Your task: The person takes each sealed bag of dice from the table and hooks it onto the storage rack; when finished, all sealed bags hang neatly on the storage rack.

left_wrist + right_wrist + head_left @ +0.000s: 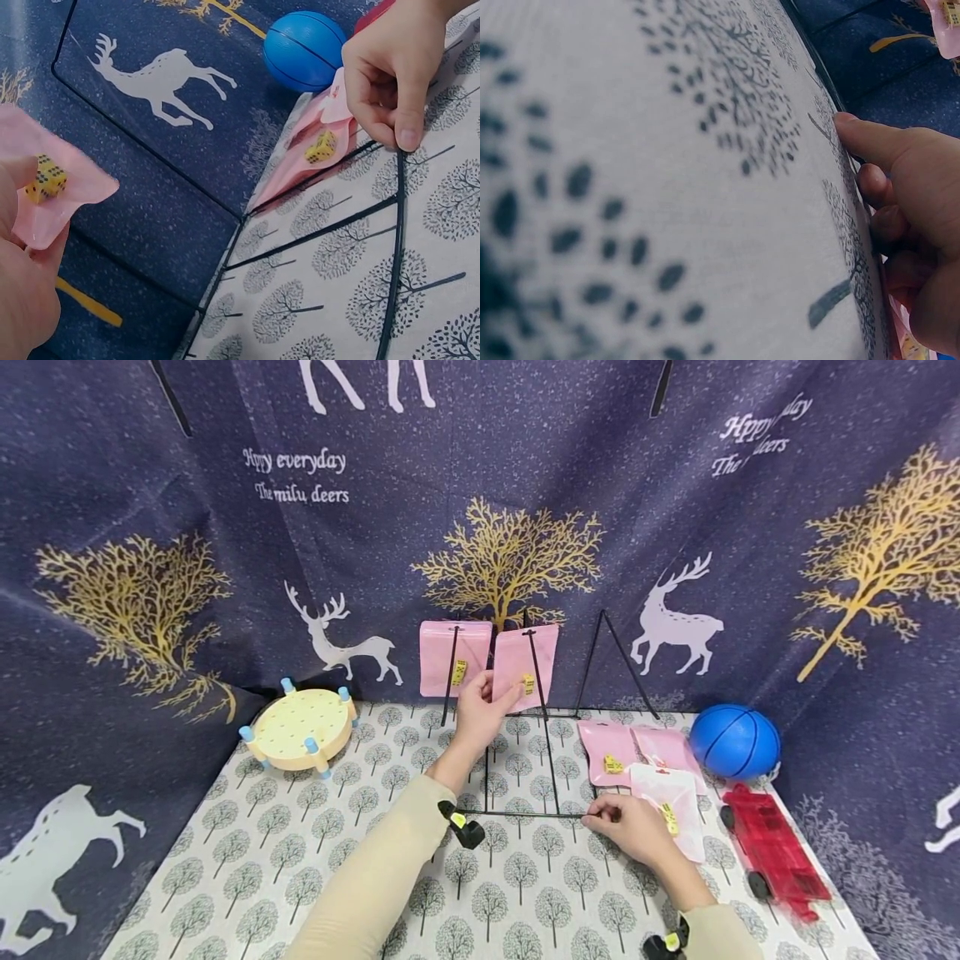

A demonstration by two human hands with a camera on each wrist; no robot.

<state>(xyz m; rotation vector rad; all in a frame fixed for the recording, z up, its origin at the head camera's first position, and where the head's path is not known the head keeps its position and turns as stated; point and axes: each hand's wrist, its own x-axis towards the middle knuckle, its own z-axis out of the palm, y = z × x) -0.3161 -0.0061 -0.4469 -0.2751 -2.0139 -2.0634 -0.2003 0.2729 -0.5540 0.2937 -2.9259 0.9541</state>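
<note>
My left hand (480,714) pinches the lower left part of a pink pouch (510,652) with yellow dice printed or packed in it. That pouch hangs at a prong of a black wire display rack (517,814). On the neighbouring prong, to the left, hangs another pink pouch (437,656) with yellow dice. Down at the front right corner of the rack, my right hand (633,827) holds the wire between thumb and curled fingers. In the left wrist view the held pouch (82,180) shows its dice (49,180) by the thumb.
Several pink pouches (600,743) lie on the patterned tablecloth (300,843) right of the rack, one under the right forearm. Beyond them are a blue ball (735,742) and a red toy car (776,847). A cream pegged disc (303,727) stands at the back left.
</note>
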